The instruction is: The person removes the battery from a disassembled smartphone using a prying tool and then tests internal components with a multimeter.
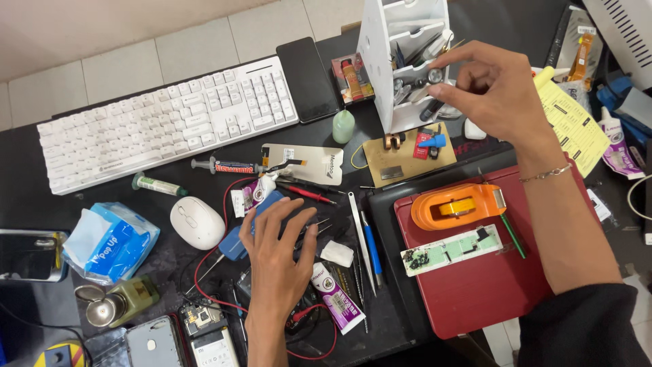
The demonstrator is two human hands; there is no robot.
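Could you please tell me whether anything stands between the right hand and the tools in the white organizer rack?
Nothing visible does. The right hand is already at the open front of the white organizer rack, its fingertips touching the metal tools stored in the compartment.

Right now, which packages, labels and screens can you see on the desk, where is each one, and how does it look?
Tissue pack: left of the white mouse; soft, blue and white.
Glue tube: right of the left hand; white with purple label.
Syringe: below the keyboard; dark printed label.
Phone: right of the keyboard; dark screen.
Yellow paper form: right of the right hand.
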